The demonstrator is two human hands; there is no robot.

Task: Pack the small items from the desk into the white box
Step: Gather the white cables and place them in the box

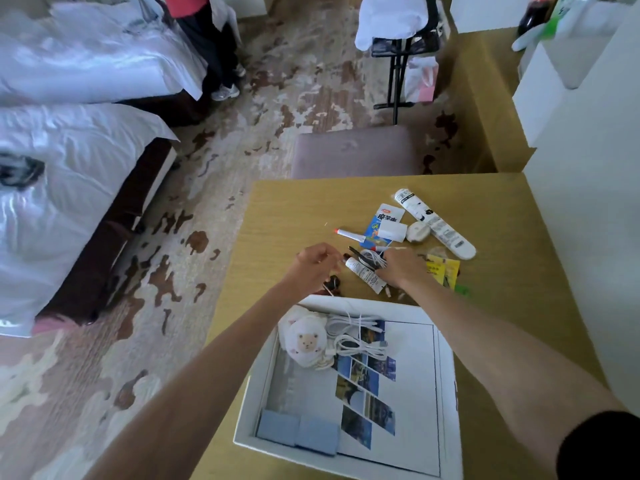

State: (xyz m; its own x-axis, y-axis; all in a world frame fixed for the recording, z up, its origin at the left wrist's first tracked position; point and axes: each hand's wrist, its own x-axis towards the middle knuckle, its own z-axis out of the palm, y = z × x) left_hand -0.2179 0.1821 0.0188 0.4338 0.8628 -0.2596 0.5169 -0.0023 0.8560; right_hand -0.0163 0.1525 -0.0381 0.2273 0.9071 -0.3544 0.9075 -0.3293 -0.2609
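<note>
The white box (446, 375) lies open on the wooden desk (277, 216), near me. Inside it are a sheep-print pouch (306, 341), coiled white cables (360, 336), two blue pads (298, 434) and a photo-print sheet. Beyond the box lie a small white tube (363, 273), a coiled cable with a dark clip (370, 258), a red-tipped pen (348, 233), a blue-white packet (384, 223), a white charger block (393, 232), a long white tube (433, 221) and yellow sachets (443, 270). My left hand (313, 268) is closed above a small dark item (334, 284). My right hand (403, 268) rests by the small tube and cable.
A grey padded stool (353, 150) stands past the desk's far edge. Beds with white covers (69, 161) fill the left. A person's legs (214, 53) stand on the patterned carpet. A black folding rack (401, 53) and white cabinets (571, 98) are at the right.
</note>
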